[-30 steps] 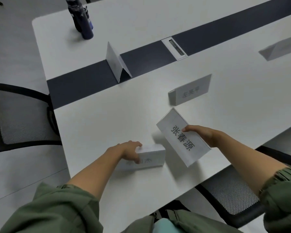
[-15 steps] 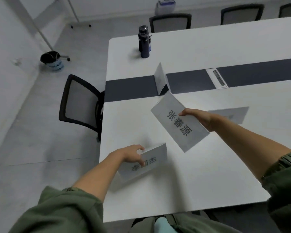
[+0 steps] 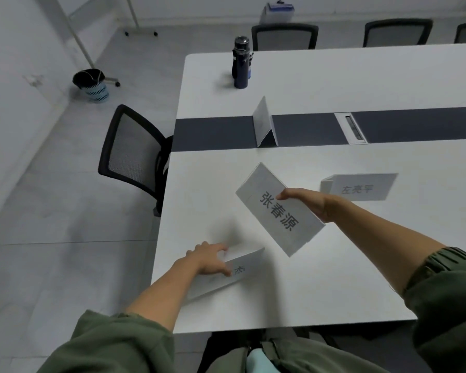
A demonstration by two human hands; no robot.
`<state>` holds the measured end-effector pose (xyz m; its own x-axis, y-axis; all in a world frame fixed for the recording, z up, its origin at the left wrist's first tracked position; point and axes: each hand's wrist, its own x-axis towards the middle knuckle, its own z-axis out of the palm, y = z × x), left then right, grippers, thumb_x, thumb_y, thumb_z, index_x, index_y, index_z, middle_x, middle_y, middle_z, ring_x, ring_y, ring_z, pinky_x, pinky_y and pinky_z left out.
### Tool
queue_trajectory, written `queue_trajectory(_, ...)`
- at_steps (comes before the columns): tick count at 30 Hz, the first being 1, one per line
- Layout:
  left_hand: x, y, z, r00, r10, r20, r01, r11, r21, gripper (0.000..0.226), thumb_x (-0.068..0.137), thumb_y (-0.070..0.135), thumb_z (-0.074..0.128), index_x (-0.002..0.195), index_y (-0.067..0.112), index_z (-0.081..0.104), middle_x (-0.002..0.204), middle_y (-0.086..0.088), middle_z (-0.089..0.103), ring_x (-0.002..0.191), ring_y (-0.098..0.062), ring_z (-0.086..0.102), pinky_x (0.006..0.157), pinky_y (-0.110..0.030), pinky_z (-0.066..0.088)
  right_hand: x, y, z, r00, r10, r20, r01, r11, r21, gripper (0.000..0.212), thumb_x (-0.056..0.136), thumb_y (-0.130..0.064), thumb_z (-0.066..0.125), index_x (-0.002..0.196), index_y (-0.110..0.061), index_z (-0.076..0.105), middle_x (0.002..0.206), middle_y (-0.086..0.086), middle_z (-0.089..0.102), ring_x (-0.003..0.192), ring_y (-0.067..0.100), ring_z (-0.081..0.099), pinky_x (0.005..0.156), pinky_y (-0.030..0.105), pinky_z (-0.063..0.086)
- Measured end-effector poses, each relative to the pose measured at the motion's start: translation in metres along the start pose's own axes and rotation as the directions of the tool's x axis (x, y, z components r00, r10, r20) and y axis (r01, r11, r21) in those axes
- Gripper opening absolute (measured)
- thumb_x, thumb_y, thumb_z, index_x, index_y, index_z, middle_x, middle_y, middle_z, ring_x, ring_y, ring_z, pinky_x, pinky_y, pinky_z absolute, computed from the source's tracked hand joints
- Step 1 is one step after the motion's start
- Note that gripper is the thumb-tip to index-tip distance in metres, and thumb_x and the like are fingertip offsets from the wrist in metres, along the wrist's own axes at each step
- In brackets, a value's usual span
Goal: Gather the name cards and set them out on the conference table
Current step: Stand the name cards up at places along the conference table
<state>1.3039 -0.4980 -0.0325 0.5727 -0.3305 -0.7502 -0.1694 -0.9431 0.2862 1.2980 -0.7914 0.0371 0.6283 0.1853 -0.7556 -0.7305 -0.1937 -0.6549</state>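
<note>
Right hand (image 3: 311, 204) grasps a raised name card (image 3: 279, 210); left hand (image 3: 210, 258) grips another card (image 3: 234, 273) on the conference table (image 3: 334, 278).

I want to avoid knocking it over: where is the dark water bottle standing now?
In the head view the dark water bottle stands upright near the far left corner of the table, beyond the folded name card on the dark centre strip.

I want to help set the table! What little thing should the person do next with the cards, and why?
Probably lower the card in the right hand onto the table and stand it up. That name card hangs tilted in the air above bare tabletop, while the left hand grips another card low at the table's edge.
</note>
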Motion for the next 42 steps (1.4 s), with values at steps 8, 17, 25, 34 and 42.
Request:
queue_trajectory(8,-0.008,0.0,-0.008,0.999,0.022,-0.036,-0.025,0.995,-0.099,0.082,0.067,0.052,0.068,0.141,0.045,0.035,0.138,-0.007,0.037,0.129,-0.028,0.035,0.1,-0.042,0.038,-0.008,-0.01,0.008,0.999,-0.028,-0.019,0.027,0.998,-0.054,0.052,0.073,-0.047,0.054,0.114,-0.016,0.06,0.093,0.01,0.072,0.079,0.026,0.069,0.07,0.036,0.057)
queue_trajectory(17,-0.074,-0.067,-0.068,0.988,-0.058,-0.146,-0.004,0.921,-0.389,0.087,0.057,0.05,0.079,0.137,0.034,0.047,0.138,-0.004,0.05,0.118,-0.024,0.054,0.103,-0.04,0.044,-0.005,-0.082,0.066,0.994,-0.106,0.018,0.107,0.97,-0.217,0.053,0.074,-0.051,0.055,0.115,-0.018,0.06,0.1,0.012,0.071,0.087,0.029,0.068,0.078,0.04,0.055)
queue_trajectory(25,-0.171,-0.193,-0.068,0.937,-0.24,-0.255,0.032,0.783,-0.621,0.082,0.05,0.047,0.075,0.128,0.028,0.056,0.118,-0.006,0.063,0.097,-0.021,0.066,0.093,-0.037,0.052,0.022,-0.147,0.197,0.981,-0.129,0.142,0.169,0.933,-0.318,0.037,0.086,-0.043,0.052,0.108,-0.015,0.063,0.087,0.009,0.075,0.073,0.024,0.07,0.065,0.032,0.054)
queue_trajectory(34,-0.302,-0.389,-0.026,0.854,-0.449,-0.263,0.071,0.602,-0.796,0.085,0.048,0.047,0.078,0.127,0.022,0.058,0.115,-0.008,0.067,0.09,-0.021,0.07,0.086,-0.038,0.057,0.069,-0.175,0.418,0.969,-0.156,0.194,0.22,0.902,-0.372,0.034,0.092,-0.036,0.056,0.11,-0.009,0.064,0.096,0.017,0.071,0.082,0.032,0.067,0.075,0.039,0.054)
queue_trajectory(42,-0.331,-0.508,-0.043,0.776,-0.56,-0.289,0.017,0.477,-0.879,0.082,0.05,0.04,0.076,0.127,0.019,0.056,0.105,-0.008,0.069,0.082,-0.02,0.07,0.073,-0.028,0.054,0.114,-0.209,0.523,0.969,-0.17,0.18,0.232,0.877,-0.42,0.027,0.089,-0.029,0.063,0.105,-0.007,0.066,0.091,0.016,0.071,0.074,0.031,0.069,0.06,0.032,0.054)
